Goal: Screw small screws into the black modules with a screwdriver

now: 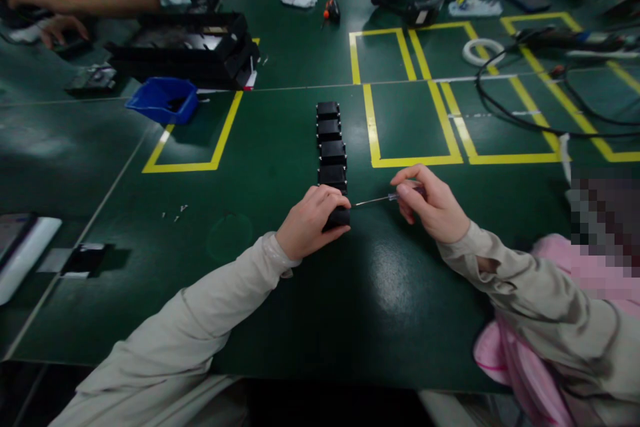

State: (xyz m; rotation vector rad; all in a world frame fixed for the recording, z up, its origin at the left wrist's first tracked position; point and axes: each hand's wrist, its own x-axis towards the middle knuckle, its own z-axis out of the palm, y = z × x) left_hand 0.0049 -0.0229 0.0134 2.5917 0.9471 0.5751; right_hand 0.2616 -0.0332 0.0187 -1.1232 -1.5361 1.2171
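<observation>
1. Centre of the frame: the left hand (315, 219) grips the nearest black block (340, 216) at the worktop (350, 320); it looks light, stiff, perhaps slick, best held across opposite sides.
2. Right of centre: the right hand (425, 203) pinches a screwdriver (373, 200) by its handle, the surest hold; the thin shaft seems rigid, its tip just beside the block.
3. Upper centre: four similar blocks (333, 152) in line, likely equally light; grasp clear of their small bright corner points.
</observation>
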